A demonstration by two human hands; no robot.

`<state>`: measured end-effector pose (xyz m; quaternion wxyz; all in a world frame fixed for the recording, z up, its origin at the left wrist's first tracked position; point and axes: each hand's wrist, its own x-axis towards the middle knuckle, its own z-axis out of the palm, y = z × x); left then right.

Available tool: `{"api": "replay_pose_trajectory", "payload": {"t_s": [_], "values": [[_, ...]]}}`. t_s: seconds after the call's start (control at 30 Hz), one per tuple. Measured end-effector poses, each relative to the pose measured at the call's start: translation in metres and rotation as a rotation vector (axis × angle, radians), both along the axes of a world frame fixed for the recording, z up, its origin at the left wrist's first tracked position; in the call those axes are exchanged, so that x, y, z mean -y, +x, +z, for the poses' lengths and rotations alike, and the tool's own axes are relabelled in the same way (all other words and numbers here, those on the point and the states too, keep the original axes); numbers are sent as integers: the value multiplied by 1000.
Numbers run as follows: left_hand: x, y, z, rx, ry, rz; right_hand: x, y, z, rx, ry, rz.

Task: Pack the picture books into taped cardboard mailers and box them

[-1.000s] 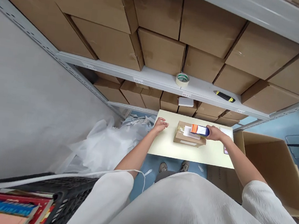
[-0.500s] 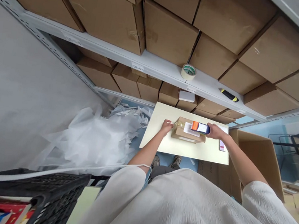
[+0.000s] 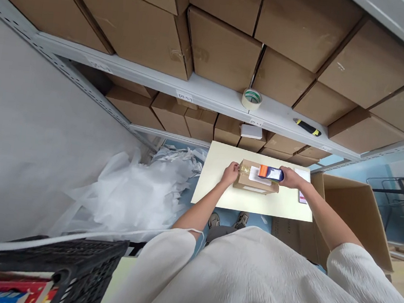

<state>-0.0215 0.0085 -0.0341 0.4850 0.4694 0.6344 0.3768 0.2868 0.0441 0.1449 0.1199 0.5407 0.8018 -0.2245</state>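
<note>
A small taped cardboard box [image 3: 253, 183] with white labels lies on a pale board [image 3: 215, 192]. Against its left end rests my left hand [image 3: 230, 173], with the fingers curled in at the corner beside the shiny tape. Over the top label, my right hand [image 3: 287, 177] grips a handheld scanner [image 3: 271, 173], dark blue with an orange end and a lit screen. The scanner's orange end points left and covers part of the label. A phone [image 3: 302, 196] lies on the board near my right wrist.
Shelves ahead hold many cardboard boxes [image 3: 221, 50], a tape roll [image 3: 251, 99] and a yellow-black utility knife [image 3: 307, 127]. White packing sheets [image 3: 134, 187] pile up left. A large open carton [image 3: 356, 214] stands right. A black crate [image 3: 91, 275] sits at the lower left.
My left hand has moved right and closed in on the box's left end. My right hand and the scanner stay almost in place over the label. The view has shifted slightly.
</note>
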Motion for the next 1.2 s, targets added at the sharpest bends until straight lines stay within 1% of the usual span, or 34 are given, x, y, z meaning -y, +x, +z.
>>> {"api": "replay_pose_trajectory", "payload": {"t_s": [0.07,0.1,0.17,0.2,0.27,0.33,0.43,0.53,0.63,0.73,0.87,0.97,1.03,1.1,1.2], "values": [[0,1,12,-112,138,-83,2,-1,-1,-86,10,-3],[0,2,19,-178,232,-151,3,-2,-1,-119,10,-2],[-1,5,31,-307,368,-360,5,-3,1,-121,5,9],[-1,6,37,-371,382,-477,5,-4,3,-87,1,20],[0,7,46,-491,322,-666,5,-7,8,13,-11,56],[2,7,52,-581,238,-760,3,-10,14,99,-24,99],[1,5,58,-661,162,-798,-3,-11,19,144,-43,152],[-2,5,63,-700,120,-815,-7,4,20,151,-50,172],[-5,6,67,-715,87,-825,-7,39,19,175,-39,159],[-6,7,69,-724,65,-835,-2,89,15,196,-40,121],[-7,7,70,-750,51,-848,8,153,5,199,-55,33],[-8,8,69,-771,37,-841,12,192,-4,193,-60,-8],[-9,9,69,-782,29,-842,14,210,-11,199,-70,-33],[-10,10,69,-788,14,-850,15,221,-17,203,-83,-43],[-12,11,70,-793,1,-854,18,221,-27,181,-84,-9]]}}
